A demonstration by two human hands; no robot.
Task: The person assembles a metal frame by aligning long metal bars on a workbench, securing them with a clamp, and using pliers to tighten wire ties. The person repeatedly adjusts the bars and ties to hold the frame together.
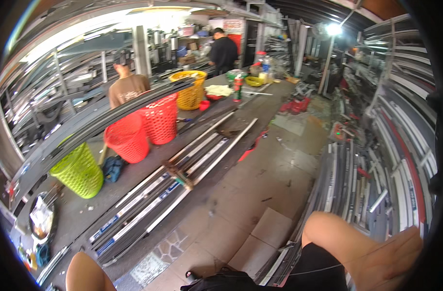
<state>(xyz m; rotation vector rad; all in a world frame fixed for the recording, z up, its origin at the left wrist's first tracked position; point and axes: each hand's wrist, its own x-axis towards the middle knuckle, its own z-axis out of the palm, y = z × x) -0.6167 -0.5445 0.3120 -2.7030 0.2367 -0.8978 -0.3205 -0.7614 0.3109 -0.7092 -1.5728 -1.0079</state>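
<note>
At the lower right my bent right arm shows bare skin beside black cloth. Its outer part, seemingly my right hand [389,259], lies close to the right rim; its fingers cannot be made out. A thin pale line crosses it, too faint to name. Nearest to that arm are long metal profiles [345,182] stacked along the right side. Only a rounded, bare part of my left arm [88,274] enters at the lower left, and my left hand is out of the picture. Left of centre, several long profiles [139,208] lie side by side on the dark work table [80,218].
Lime green [80,169], red [129,138] and yellow baskets [188,94] line the table, with long dark profiles [119,114] passing across them. Two people, one in brown [126,89] and one in black [225,53], are beyond. Flat boards [262,237] lie on the tiled floor [231,208].
</note>
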